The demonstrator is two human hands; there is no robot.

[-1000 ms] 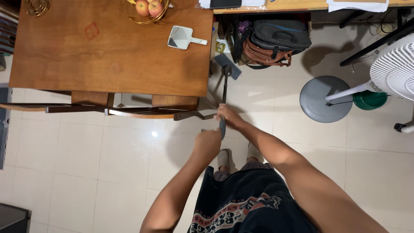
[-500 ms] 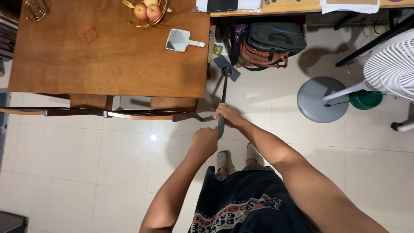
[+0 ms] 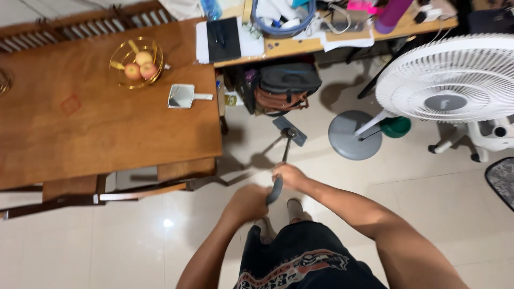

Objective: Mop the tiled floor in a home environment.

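Both hands, the left hand [image 3: 249,202] and right hand [image 3: 289,175], are gripping with fingers clamped the long dark-handled flat mop [image 3: 284,155], its grey head on the tiled floor [image 3: 417,176] beside the brown bag [image 3: 281,99], which a far push could be snagging.

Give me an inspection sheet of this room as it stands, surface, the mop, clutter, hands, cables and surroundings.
Surface: pale glossy floor tiles, with a light glare spot near the chair.
Job's things: mop, its flat grey head on the floor by the table corner, handle rising to the hands.
Clutter: backpack on the floor under the desk; green basin behind the fan base.
Hands: left hand and right hand both closed on the mop handle.
Cables: tangle of leads on the desk.
Surroundings: wooden table with fruit basket and hand mirror; white standing fan.
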